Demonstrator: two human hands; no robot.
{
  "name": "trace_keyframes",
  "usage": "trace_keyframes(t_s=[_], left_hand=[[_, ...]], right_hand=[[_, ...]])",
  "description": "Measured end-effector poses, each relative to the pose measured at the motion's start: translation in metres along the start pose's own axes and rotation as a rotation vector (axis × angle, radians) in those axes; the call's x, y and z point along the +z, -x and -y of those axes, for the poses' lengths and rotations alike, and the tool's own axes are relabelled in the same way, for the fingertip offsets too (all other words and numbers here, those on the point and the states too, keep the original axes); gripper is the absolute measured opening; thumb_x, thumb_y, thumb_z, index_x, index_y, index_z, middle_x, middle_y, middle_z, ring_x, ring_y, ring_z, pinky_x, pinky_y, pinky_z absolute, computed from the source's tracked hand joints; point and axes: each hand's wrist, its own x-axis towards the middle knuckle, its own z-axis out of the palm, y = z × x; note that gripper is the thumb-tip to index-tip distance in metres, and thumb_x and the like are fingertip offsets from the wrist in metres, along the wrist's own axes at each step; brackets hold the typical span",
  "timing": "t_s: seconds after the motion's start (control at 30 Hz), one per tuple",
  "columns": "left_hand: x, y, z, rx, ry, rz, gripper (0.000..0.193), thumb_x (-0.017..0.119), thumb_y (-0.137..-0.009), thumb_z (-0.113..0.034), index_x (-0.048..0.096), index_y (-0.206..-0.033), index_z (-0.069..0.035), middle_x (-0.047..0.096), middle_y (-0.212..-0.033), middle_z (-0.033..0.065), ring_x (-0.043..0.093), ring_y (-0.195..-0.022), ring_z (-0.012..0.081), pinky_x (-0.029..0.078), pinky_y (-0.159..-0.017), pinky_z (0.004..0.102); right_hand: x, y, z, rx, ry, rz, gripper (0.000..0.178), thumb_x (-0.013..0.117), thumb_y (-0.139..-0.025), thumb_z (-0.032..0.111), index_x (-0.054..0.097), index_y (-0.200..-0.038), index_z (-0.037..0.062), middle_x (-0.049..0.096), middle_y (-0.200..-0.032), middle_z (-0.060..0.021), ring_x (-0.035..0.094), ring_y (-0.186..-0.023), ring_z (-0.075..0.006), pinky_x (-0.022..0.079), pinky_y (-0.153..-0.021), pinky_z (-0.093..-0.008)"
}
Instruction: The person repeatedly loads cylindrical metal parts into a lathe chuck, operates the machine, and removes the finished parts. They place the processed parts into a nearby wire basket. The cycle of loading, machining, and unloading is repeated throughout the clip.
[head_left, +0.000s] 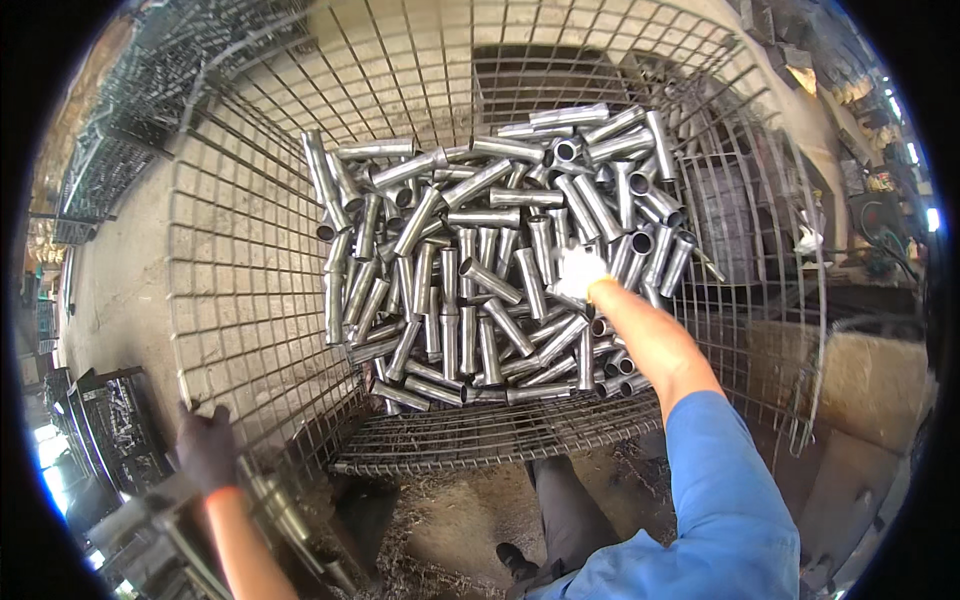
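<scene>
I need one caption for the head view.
Right hand reaches into a wire basket of metal tubes.

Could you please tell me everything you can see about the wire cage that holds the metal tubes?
The wire cage is a large open-topped bin of grey metal mesh in square grids, standing on a littered floor. Its near side is low or folded down. A loose heap of short shiny metal tubes covers its bottom. The right hand, in a white glove, reaches onto the heap; the left hand, dark-gloved, is at the near left corner.
</scene>
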Motion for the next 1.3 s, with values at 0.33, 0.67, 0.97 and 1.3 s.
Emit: trace_keyframes(t_s=[0.33, 0.67, 0.97, 1.3], left_hand=[[0.032, -0.012, 0.062, 0.151, 0.188, -0.148, 0.03, 0.073, -0.095, -0.022, 0.066, -0.12, -0.006, 0.058, -0.08, -0.0025, 0.054, -0.072, 0.0128, 0.048, -0.069, 0.0299], [0.02, 0.007, 0.019, 0.074, 0.19, -0.125, 0.059, 0.083, -0.09, -0.034, 0.06, -0.138, -0.009, 0.077, -0.097, 0.0116, 0.074, -0.089, 0.0312, 0.057, -0.082, 0.0451], [0.013, 0.153, 0.01, 0.389, 0.59, -0.296, 0.1, 0.088, -0.082, -0.02, 0.032, -0.163, -0.001, 0.046, -0.156, 0.0297, 0.049, -0.143, 0.044, 0.045, -0.117, 0.0498], [0.021, 0.521, 0.24, -0.34, 2.884, 0.446, 0.085, 0.073, -0.095, -0.057, 0.048, -0.152, 0.001, 0.058, -0.148, 0.0246, 0.061, -0.132, 0.0418, 0.049, -0.116, 0.0564]], right_hand=[[0.021, -0.219, -0.039, -0.132, 0.258, 0.183, 0.051, 0.081, -0.076, 0.039, 0.082, -0.112, 0.0029, 0.077, -0.117, -0.0244, 0.075, -0.11, -0.0382, 0.06, -0.097, -0.0461], [0.046, -0.042, 0.034, 0.1, -0.121, -0.137, 0.046, 0.08, -0.084, 0.04, 0.076, -0.105, -0.0002, 0.067, -0.121, -0.0249, 0.073, -0.102, -0.0422, 0.06, -0.092, -0.0464], [-0.031, 0.268, 0.161, -0.74, -0.228, -0.535, 0.034, 0.085, -0.076, 0.026, 0.077, -0.099, 0.002, 0.071, -0.11, -0.0183, 0.073, -0.093, -0.0387, 0.061, -0.082, -0.0437], [0.075, 0.624, 0.262, -1.757, -0.259, 0.267, 0.037, 0.077, -0.084, 0.015, 0.07, -0.12, 0.0047, 0.069, -0.124, -0.0182, 0.071, -0.106, -0.0339, 0.059, -0.088, -0.0436]])
